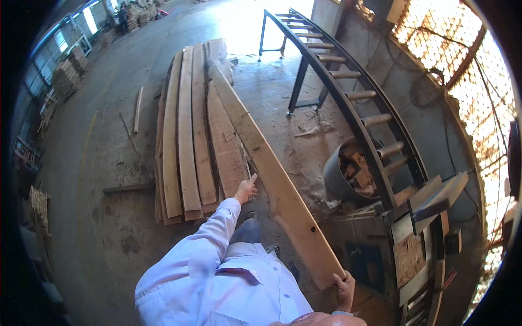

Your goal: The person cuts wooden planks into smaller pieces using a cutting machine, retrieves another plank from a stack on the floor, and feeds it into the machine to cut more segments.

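A long, pale wooden plank point(285, 204) with a dark knot slants from the far end of a board stack down toward me. My right hand point(343, 288) is closed round its near end, with the thumb on the upper face. My left hand point(246, 190) is by the near corner of a wide, rough-edged board point(226, 142) on the right side of the stack. Its fingers look partly spread, close to the plank's left edge; whether it touches either piece is unclear. Several long boards point(186, 130) lie side by side in the stack.
To the right runs a black-framed roller conveyor point(361, 95). Under it stands a round bin point(348, 174) of wood offcuts. A machine with wooden pieces point(413, 244) is at lower right. Loose sticks point(138, 108) lie on the concrete floor left of the stack.
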`<state>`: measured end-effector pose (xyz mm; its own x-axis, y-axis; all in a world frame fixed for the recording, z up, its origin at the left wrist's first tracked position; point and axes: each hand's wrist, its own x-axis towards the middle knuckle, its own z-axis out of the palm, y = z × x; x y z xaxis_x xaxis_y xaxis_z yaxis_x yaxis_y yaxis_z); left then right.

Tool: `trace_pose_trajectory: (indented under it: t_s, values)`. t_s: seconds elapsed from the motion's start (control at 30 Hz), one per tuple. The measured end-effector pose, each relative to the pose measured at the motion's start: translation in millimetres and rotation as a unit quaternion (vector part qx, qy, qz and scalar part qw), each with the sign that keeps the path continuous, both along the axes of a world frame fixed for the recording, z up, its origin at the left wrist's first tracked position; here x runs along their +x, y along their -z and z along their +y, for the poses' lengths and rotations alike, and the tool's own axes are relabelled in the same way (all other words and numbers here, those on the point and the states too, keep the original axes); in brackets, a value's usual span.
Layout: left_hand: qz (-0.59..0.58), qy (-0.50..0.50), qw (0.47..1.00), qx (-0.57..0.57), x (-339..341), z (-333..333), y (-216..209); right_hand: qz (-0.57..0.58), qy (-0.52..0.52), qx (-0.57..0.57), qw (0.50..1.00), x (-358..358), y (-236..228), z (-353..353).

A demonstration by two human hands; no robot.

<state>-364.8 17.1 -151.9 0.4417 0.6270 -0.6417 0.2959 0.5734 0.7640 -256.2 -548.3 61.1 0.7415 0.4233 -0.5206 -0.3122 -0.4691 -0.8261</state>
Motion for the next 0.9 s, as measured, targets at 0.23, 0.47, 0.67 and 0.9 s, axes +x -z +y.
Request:
trace_pose_trajectory:
  t_s: [0.23,0.47,0.67,0.9]
  values:
    - [-0.087,-0.001,0.983,-0.162,26.4,3.8,23.5,-0.111,0.319,0.045,0.94,-30.5,43.6,-37.9]
    - [-0.11,-0.072,0.975,-0.177,61.8,55.7,42.7,-0.171,0.488,0.05,0.855,-13.1,48.1,3.8]
    - [-0.136,-0.054,0.978,-0.151,126.4,109.0,26.3,-0.254,0.513,-0.097,0.814,18.3,5.6,30.6]
    - [-0.17,-0.116,0.968,-0.142,154.0,130.4,16.4,-0.314,0.544,-0.176,0.758,44.1,-8.1,49.0]
